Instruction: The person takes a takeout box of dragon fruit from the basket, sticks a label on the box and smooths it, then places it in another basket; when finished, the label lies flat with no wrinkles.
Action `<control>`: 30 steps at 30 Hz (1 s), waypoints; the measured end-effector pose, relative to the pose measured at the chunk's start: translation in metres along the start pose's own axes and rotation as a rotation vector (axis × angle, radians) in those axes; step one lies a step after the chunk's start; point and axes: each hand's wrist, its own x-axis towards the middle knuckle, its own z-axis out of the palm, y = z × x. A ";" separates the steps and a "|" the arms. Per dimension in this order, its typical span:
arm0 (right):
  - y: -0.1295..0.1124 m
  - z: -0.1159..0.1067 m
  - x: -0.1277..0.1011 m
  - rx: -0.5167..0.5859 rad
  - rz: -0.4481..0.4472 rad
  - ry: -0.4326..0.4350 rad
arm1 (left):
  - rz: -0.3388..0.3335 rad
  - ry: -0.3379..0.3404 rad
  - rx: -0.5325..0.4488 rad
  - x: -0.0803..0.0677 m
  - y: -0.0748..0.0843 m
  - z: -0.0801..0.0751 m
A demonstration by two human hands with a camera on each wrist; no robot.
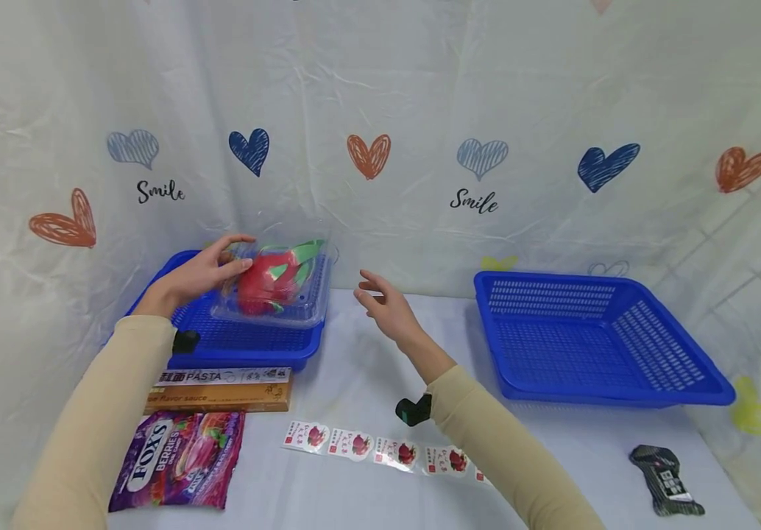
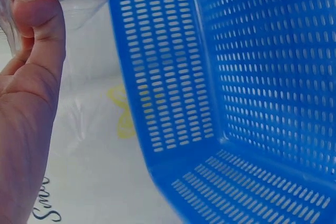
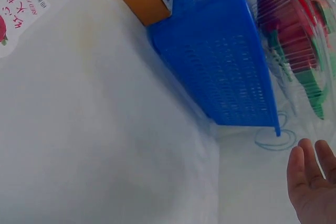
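nearest, one bag of sweets point(image 1: 178, 464) lies flat on the worktop point(image 1: 360, 368), and one dark packet point(image 1: 667, 482) lies apart at the right. a strip of stickers point(image 1: 360, 444) is laid face up, probably to keep the prints readable; four show, a fifth partly behind the right sleeve point(image 1: 513, 449). one pasta box point(image 1: 221, 396) sits beside the left basket point(image 1: 221, 352), likely to stay handy. the right hand point(image 1: 390, 309) holds nothing, fingers loosely extended near one clear box point(image 1: 281, 319). the left hand point(image 1: 198, 276) grips that box's side, seemingly to steady it above the left basket; red fruit point(image 1: 261, 287) is inside, number unclear. the right basket point(image 1: 553, 361) makes two baskets.
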 end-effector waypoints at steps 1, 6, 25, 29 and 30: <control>-0.002 0.000 0.000 0.003 -0.002 -0.005 | 0.004 0.002 0.007 0.001 0.001 0.000; -0.016 0.000 0.000 0.054 -0.043 -0.050 | 0.024 -0.007 0.010 0.004 0.015 0.005; -0.029 -0.003 -0.004 0.117 -0.102 -0.046 | 0.093 -0.091 -0.021 0.019 0.038 0.037; -0.025 -0.009 -0.007 0.165 -0.070 -0.018 | 0.102 -0.110 -0.017 0.021 0.043 0.049; -0.024 -0.011 -0.007 0.169 -0.065 -0.009 | 0.108 -0.115 -0.021 0.021 0.044 0.053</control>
